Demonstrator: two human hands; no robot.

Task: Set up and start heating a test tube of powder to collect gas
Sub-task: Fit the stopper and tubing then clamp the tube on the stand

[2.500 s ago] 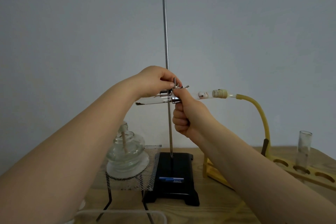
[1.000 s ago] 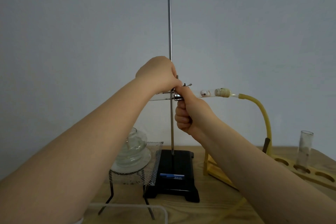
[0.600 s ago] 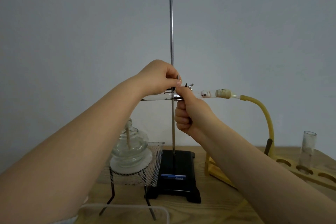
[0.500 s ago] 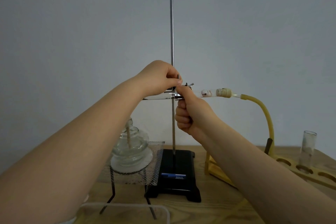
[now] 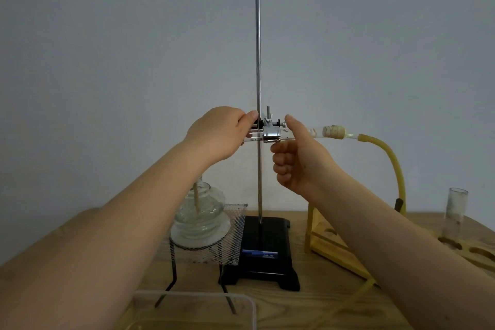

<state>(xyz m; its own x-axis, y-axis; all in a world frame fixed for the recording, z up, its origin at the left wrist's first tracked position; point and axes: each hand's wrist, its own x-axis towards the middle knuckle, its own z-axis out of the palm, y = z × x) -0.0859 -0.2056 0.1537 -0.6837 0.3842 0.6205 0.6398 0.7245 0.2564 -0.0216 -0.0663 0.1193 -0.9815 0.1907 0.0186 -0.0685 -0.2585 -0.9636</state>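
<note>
I see the wooden table (image 5: 308, 311) carrying the black-based stand (image 5: 265, 246), its rod (image 5: 257, 61) rising out of view; beside the base an alcohol lamp (image 5: 199, 211) sits on mesh (image 5: 230, 246); a wooden rack (image 5: 332, 252) stands to the right; my left hand (image 5: 217, 136) grasps the clamp (image 5: 271, 132) at the rod; my right hand (image 5: 297, 161) has fingers curled, thumb raised at the horizontal test tube (image 5: 300, 134), though I cannot tell whether it grips; the stopper (image 5: 333, 132) joins the yellow hose (image 5: 393, 161).

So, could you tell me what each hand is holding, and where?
The left hand grips the test tube left of the clamp; the right hand holds nothing, thumb beside it.
</note>
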